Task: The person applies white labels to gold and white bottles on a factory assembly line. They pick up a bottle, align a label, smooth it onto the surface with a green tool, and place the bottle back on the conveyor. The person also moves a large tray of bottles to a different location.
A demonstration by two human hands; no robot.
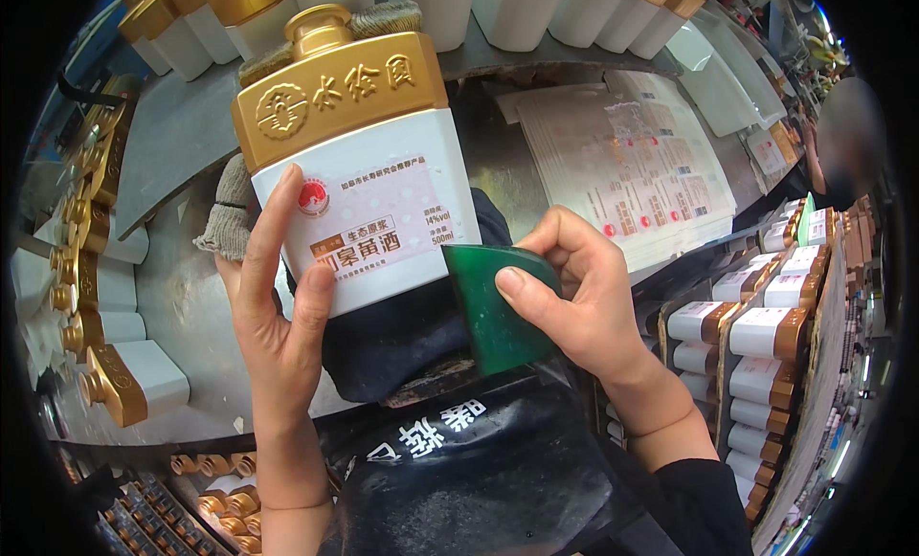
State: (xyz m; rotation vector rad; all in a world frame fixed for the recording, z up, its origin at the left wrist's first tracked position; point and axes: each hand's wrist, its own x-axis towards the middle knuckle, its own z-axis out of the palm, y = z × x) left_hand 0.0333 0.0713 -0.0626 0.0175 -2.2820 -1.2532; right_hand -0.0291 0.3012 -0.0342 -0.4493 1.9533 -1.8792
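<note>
Head view: my left hand [278, 317] grips the white bottle with a gold cap [359, 164] from below, fingers spread up its label. My right hand [584, 288] pinches a green scraper [493, 307] whose edge touches the bottle's lower right corner. Label sheets [632, 164] lie right of the bottle.

Both forearms come up from the bottom edge, bare at the wrists. Left hand [278, 307] is raised, palm away from the camera, index and middle fingers stretched upward and flat, thumb hidden behind. Right hand [574, 288] is curled in a pinch grip, thumb pressed forward, wrist bent inward toward the left.
</note>
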